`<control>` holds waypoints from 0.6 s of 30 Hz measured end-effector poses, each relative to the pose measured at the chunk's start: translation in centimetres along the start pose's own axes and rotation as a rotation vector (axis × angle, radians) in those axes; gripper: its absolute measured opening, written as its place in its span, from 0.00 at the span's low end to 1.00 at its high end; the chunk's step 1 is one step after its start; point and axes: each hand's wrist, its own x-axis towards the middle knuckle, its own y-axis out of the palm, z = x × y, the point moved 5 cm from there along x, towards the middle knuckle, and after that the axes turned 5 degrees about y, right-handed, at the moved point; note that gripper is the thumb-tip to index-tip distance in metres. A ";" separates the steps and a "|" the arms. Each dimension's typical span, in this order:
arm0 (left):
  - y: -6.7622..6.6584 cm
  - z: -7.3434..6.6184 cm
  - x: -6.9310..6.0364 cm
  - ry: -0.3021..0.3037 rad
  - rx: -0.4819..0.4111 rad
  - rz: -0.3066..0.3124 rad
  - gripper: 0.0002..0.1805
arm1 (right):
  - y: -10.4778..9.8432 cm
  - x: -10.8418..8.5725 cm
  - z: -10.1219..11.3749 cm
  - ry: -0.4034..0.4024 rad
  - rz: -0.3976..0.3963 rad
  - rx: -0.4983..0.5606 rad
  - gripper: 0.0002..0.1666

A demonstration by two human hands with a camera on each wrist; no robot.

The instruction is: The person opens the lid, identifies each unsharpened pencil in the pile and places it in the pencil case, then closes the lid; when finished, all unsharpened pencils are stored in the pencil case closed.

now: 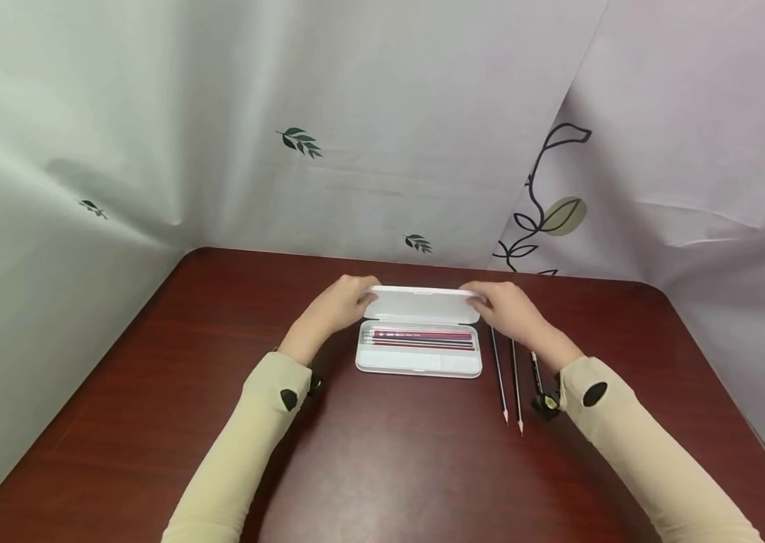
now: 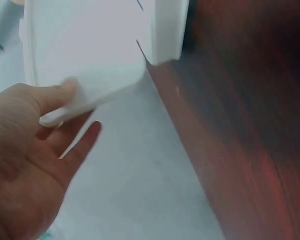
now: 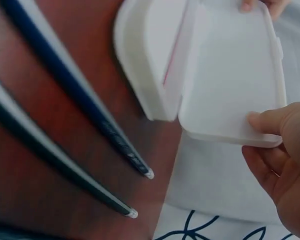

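Observation:
A white plastic pencil case [image 1: 382,369] lies on the table with its hinged lid [image 1: 423,306] raised at the back. Several pencils [image 1: 419,342], red and dark striped, lie side by side along the rear part of its base. At the lid's left end, my left hand [image 1: 341,303] pinches the edge, thumb on the inner face and fingers behind, as the left wrist view shows. My right hand [image 3: 292,155] grips the opposite end the same way. Close to the case's right side lie a blue pencil [image 1: 499,377] and a dark pencil [image 1: 516,388].
Another dark pencil [image 1: 536,369] lies farther right, partly hidden by the black wrist gear [image 1: 546,406]. The dark red wooden table [image 1: 382,452] reaches back to a pale curtain [image 1: 368,188] with leaf prints, which also hangs along both sides.

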 end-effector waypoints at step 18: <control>5.8 -2.1 -5.1 -0.079 0.122 0.607 0.37 | 4.7 -6.7 1.8 -0.140 0.410 -0.146 0.52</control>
